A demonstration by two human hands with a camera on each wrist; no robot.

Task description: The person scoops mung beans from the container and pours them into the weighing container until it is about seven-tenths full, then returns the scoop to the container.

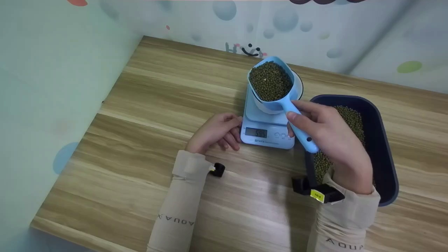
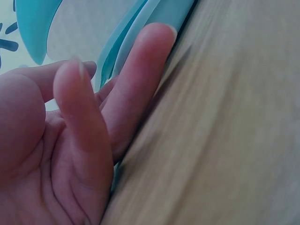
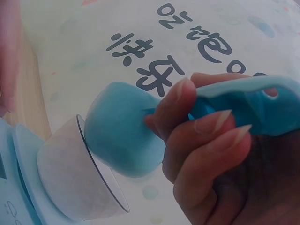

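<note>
My right hand (image 1: 327, 127) grips the handle of a light-blue scoop (image 1: 297, 129). The scoop is heaped with small round olive-green grains (image 1: 271, 82) that look like mung beans. Below it, a white bowl (image 3: 70, 168) with a dark rim stands on a light-blue kitchen scale (image 1: 250, 120); the scoop mostly hides the bowl from above. In the right wrist view the scoop's base (image 3: 124, 131) overlaps the bowl's rim. My left hand (image 1: 218, 131) rests on the table with loosely bent fingers, its fingertips at the scale's left edge. Digits show on the scale's display (image 1: 256, 132).
A dark-blue rectangular tub (image 1: 379, 150) holding more of the same grains stands right of the scale, partly under my right forearm. The wood-grain table (image 1: 147, 105) meets a printed wall covering (image 1: 196, 24) behind and at the left.
</note>
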